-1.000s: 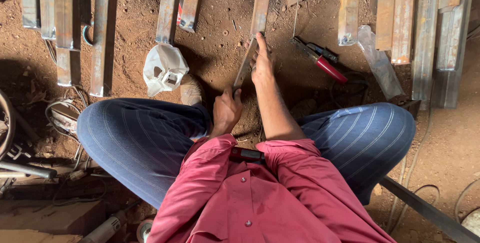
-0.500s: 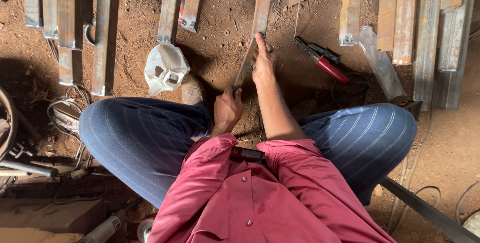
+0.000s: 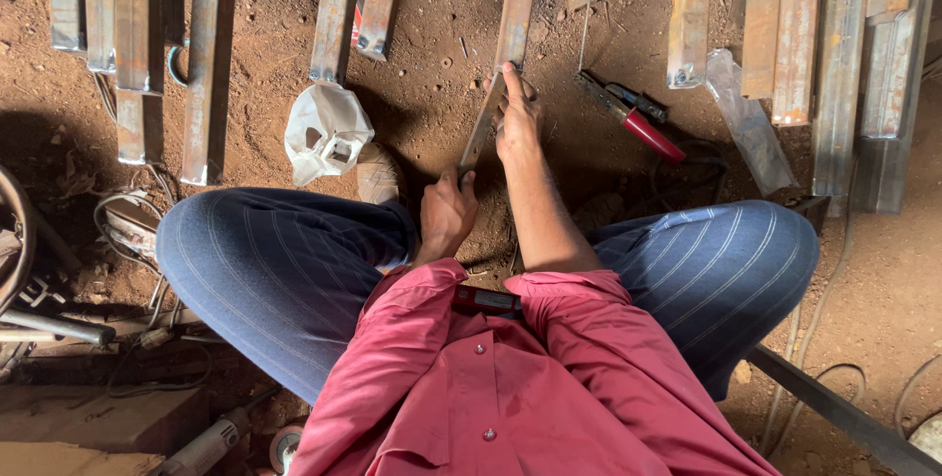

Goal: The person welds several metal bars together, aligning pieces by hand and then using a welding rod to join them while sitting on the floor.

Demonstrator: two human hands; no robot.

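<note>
A thin flat metal strip lies slanted on the dirt, right between the two hands. The left hand is curled around its near end, with the thumb on top, so it has a firm hold of the strip. The right hand is at the far end, with its fingers stretched out flat and pressing along the strip, one finger pointing up to where the strip meets a long rusty bar. That hand is mostly open and pushes down more than it grabs. Just to the right of the right hand lies a tool with a red handle. Past that is a crumpled clear plastic bag. To the left of the left hand sits a white broken plastic thing, with a small tan block beside it. More rusty bars lie in rows far above both hands. The person sits on the ground in blue striped trousers and a red shirt, knees wide, with both hands reaching out between them. Low on the left, well behind the hands, lies a grinder.
</note>
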